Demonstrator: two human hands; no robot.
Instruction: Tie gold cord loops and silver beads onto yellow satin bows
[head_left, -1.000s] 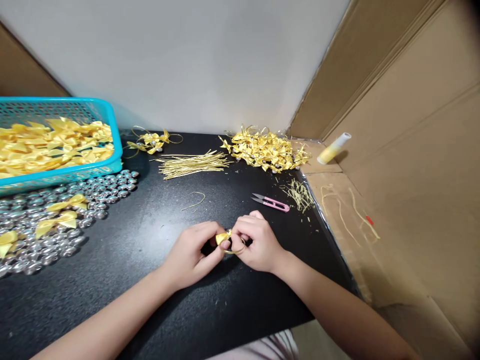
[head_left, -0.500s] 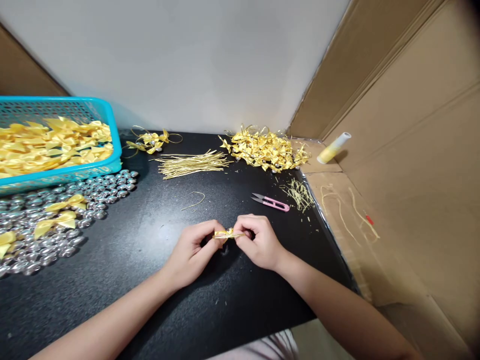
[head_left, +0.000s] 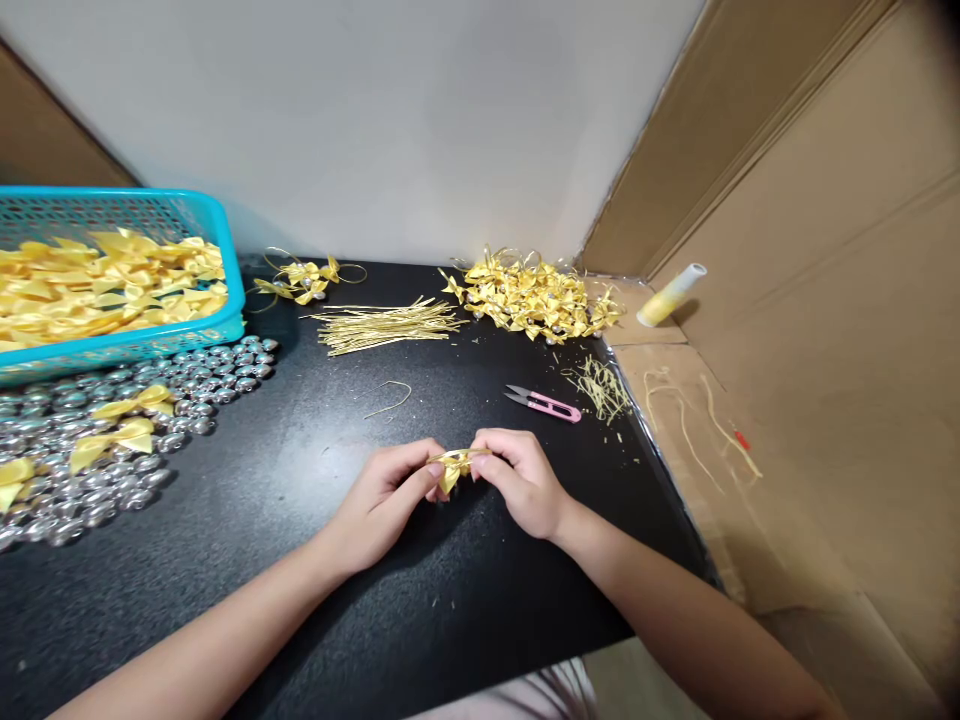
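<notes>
Between my two hands, just above the black table, is a small yellow ribbon bow [head_left: 450,474] with a gold cord [head_left: 459,453] running along its top. My left hand [head_left: 390,500] pinches the left end of the bow and cord between thumb and fingers. At the other end, my right hand [head_left: 523,482] is closed in a pinch on the cord. My fingertips hide part of the bow. Beyond my hands lie pink thread snips [head_left: 546,404], blades pointing left, and one curved loose cord [head_left: 391,402].
A blue basket [head_left: 238,285] of yellow bows stands at left, with many silver beads [head_left: 135,490] before it. Gold cords [head_left: 390,326] lie at the back beside a pile of beaded bows [head_left: 532,297]. Cord scraps [head_left: 600,388] and a cardboard wall [head_left: 817,250] are at right.
The bow has been turned between my fingers: the cord now runs along its upper side and a yellow ribbon tail hangs toward me. Both hands keep their pinch in nearly the same place.
</notes>
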